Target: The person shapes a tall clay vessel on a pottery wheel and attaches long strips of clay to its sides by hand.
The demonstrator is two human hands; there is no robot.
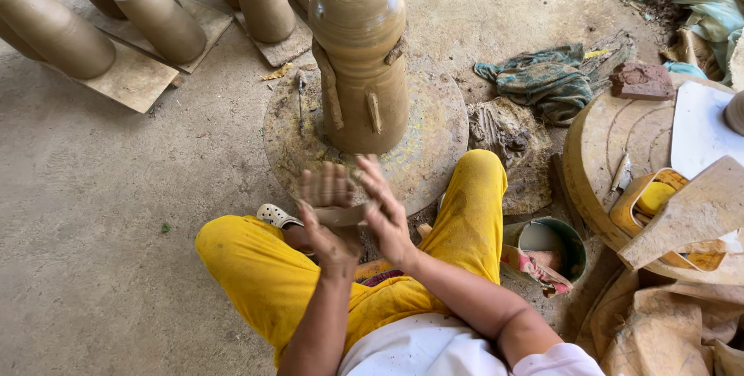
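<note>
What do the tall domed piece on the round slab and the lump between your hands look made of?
Tall domed piece: apparently wet unfired clay, olive-brown, smooth with a slight sheen and stuck-on strips. Lump: probably the same clay, matte, pressed between left hand and right hand; motion blur hides detail.

Clay cylinders (159, 15) drying on boards upper left, crumpled green rag (542, 81) right, small bucket (554, 248) beside it.

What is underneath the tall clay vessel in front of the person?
The tall clay vessel stands on a round turntable. Whatever lies directly beneath its base is covered.
</note>
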